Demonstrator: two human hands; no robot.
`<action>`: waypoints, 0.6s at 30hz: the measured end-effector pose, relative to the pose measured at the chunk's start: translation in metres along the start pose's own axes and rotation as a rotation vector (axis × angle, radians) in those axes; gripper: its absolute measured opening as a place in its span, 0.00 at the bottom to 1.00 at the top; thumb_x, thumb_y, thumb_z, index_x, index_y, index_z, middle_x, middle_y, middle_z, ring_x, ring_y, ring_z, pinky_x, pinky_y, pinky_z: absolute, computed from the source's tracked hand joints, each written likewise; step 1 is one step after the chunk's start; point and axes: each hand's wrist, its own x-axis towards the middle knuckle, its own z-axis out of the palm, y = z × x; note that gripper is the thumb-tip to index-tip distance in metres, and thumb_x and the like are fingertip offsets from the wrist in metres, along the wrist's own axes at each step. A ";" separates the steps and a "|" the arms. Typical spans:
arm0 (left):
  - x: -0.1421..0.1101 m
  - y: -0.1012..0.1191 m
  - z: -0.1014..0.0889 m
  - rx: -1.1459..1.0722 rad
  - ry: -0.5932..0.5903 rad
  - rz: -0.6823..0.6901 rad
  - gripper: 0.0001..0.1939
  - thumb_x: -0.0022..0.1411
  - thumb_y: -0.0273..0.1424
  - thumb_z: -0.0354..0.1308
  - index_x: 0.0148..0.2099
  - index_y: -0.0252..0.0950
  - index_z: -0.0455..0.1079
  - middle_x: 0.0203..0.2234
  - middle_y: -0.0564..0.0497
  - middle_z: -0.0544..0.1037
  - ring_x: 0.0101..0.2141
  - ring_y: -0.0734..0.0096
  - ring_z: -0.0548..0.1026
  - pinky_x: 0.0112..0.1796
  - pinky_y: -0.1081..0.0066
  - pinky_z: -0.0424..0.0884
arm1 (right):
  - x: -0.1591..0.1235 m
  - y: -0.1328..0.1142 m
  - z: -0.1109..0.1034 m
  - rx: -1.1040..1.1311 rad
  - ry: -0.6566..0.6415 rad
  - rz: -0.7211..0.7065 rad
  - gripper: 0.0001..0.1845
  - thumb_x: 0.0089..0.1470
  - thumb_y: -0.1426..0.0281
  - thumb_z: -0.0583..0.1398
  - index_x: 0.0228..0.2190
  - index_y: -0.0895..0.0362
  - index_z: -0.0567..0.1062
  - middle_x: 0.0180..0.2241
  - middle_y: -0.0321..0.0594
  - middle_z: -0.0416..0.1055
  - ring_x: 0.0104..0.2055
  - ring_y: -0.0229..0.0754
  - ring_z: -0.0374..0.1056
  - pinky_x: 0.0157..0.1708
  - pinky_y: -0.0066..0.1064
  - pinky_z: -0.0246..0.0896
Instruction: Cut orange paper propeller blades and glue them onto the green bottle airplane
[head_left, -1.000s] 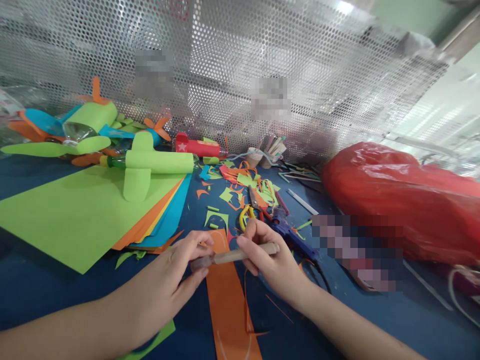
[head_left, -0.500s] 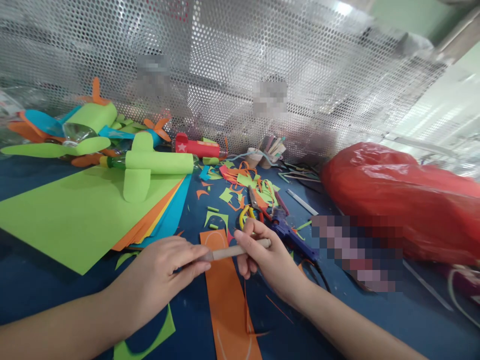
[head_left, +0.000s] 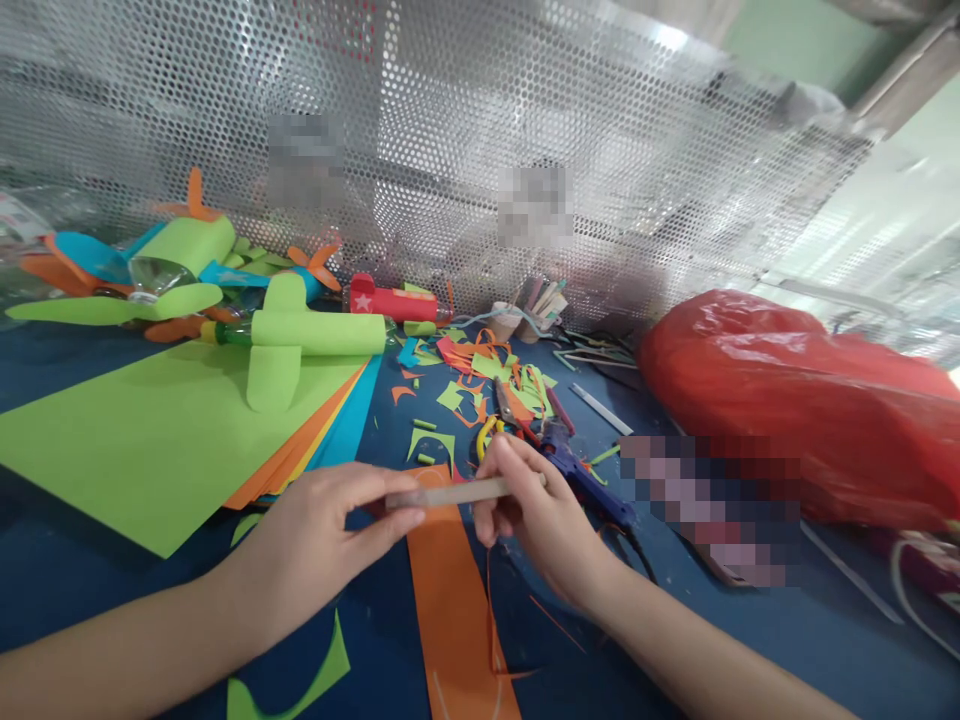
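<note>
A slim pale-grey pen (head_left: 461, 492) lies level between my two hands. My left hand (head_left: 319, 535) pinches its darker left end, which looks like a cap, between thumb and fingers. Round the other end, the fingers of my right hand (head_left: 536, 505) are curled. Directly below the pen is a long orange foam strip (head_left: 454, 590) with white curved outlines drawn at its ends. Beyond my right hand rest a purple glue gun (head_left: 581, 470) and scissors with yellow handles (head_left: 487, 435).
Green, orange and blue sheets (head_left: 150, 440) are stacked at left, a green toy plane (head_left: 319, 334) on top. Foam scraps (head_left: 480, 375) litter the middle. A red plastic bag (head_left: 795, 400) bulges at right, beside a pixelated flat object (head_left: 712, 510). Perforated metal (head_left: 450, 130) stands behind.
My left hand keeps its pinch on the pen's left end. My right hand's fingers have shifted and now cover more of the pen's right end. The camera view has tilted slightly.
</note>
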 end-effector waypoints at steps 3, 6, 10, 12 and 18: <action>0.006 -0.005 -0.003 -0.424 -0.044 -0.194 0.21 0.65 0.43 0.52 0.56 0.41 0.67 0.50 0.49 0.76 0.50 0.61 0.74 0.52 0.62 0.70 | 0.004 -0.003 -0.008 -0.155 0.173 -0.179 0.16 0.63 0.58 0.51 0.29 0.54 0.67 0.17 0.31 0.68 0.19 0.35 0.63 0.21 0.24 0.57; 0.009 -0.006 -0.003 -0.812 -0.040 -0.267 0.19 0.69 0.37 0.46 0.57 0.35 0.64 0.54 0.44 0.73 0.54 0.62 0.70 0.56 0.62 0.65 | 0.012 -0.003 -0.019 -0.592 0.216 -0.317 0.07 0.58 0.64 0.58 0.37 0.53 0.72 0.31 0.38 0.75 0.33 0.42 0.70 0.35 0.32 0.64; 0.009 0.000 -0.002 -1.019 -0.059 -0.302 0.17 0.68 0.28 0.44 0.56 0.32 0.65 0.55 0.43 0.71 0.56 0.64 0.68 0.57 0.64 0.64 | 0.023 0.003 -0.030 -1.020 0.055 -0.400 0.21 0.59 0.68 0.57 0.53 0.54 0.69 0.51 0.48 0.71 0.55 0.52 0.64 0.53 0.46 0.58; 0.010 0.003 -0.002 -0.992 -0.077 -0.295 0.17 0.68 0.29 0.44 0.56 0.34 0.65 0.55 0.44 0.72 0.56 0.64 0.68 0.57 0.62 0.64 | 0.026 0.005 -0.033 -1.067 -0.006 -0.451 0.22 0.61 0.70 0.54 0.56 0.54 0.66 0.57 0.48 0.66 0.61 0.51 0.57 0.57 0.49 0.53; 0.010 0.002 -0.003 -0.767 -0.054 -0.352 0.09 0.63 0.35 0.56 0.42 0.38 0.74 0.38 0.50 0.83 0.42 0.65 0.79 0.46 0.65 0.75 | 0.027 -0.006 -0.045 -1.238 0.179 -0.508 0.14 0.59 0.72 0.54 0.46 0.55 0.73 0.50 0.48 0.71 0.55 0.51 0.64 0.54 0.47 0.57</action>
